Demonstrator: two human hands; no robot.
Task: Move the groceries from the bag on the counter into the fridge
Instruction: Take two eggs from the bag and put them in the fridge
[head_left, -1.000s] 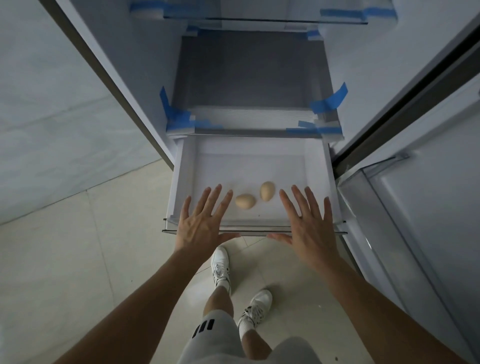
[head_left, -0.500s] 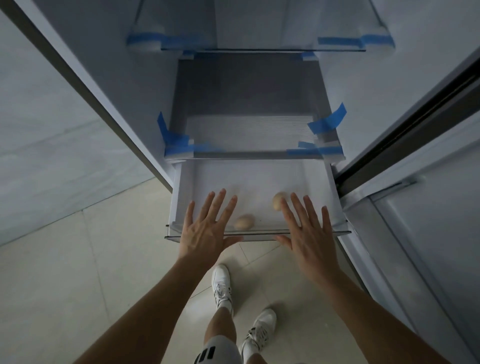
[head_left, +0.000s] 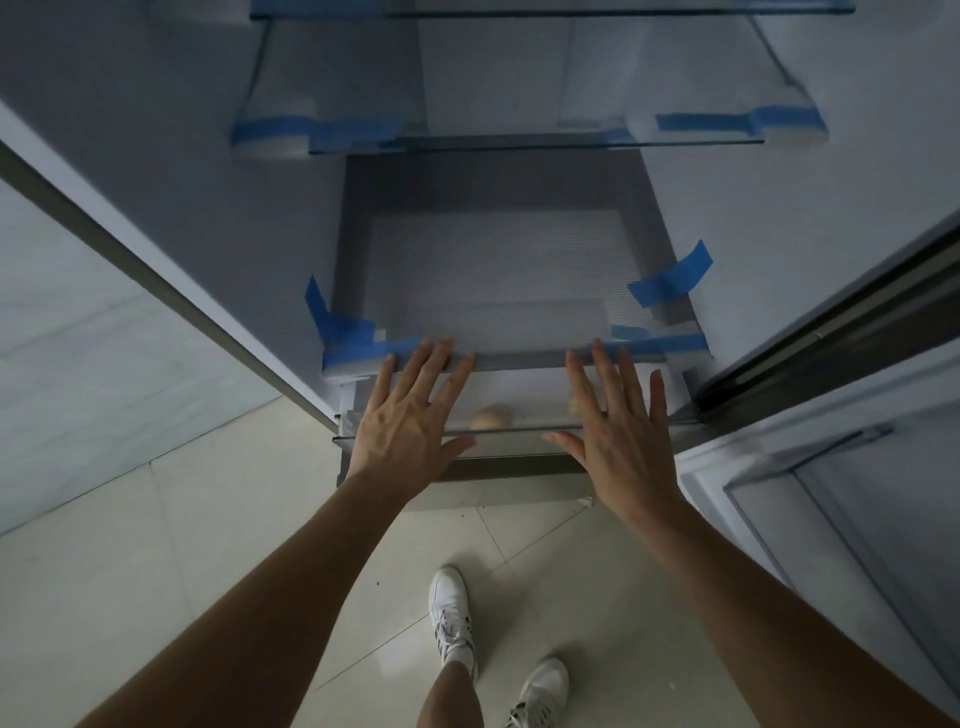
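Pale floor tiles (head_left: 156, 545) lie below; our left hand (head_left: 402, 415) and right hand (head_left: 618, 436) press the drawer (head_left: 519, 439) front, fingers spread flat (gripping nothing), eggs (head_left: 491, 415) at twelve o'clock.

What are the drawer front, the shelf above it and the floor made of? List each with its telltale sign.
Drawer front: likely clear plastic; an egg shows blurred through it.
Shelf: looks like glass with a fine ribbed or printed pattern, see-through, edges held by blue tape.
Floor: probably glazed ceramic tile; pale, glossy, with grout lines and soft reflections.
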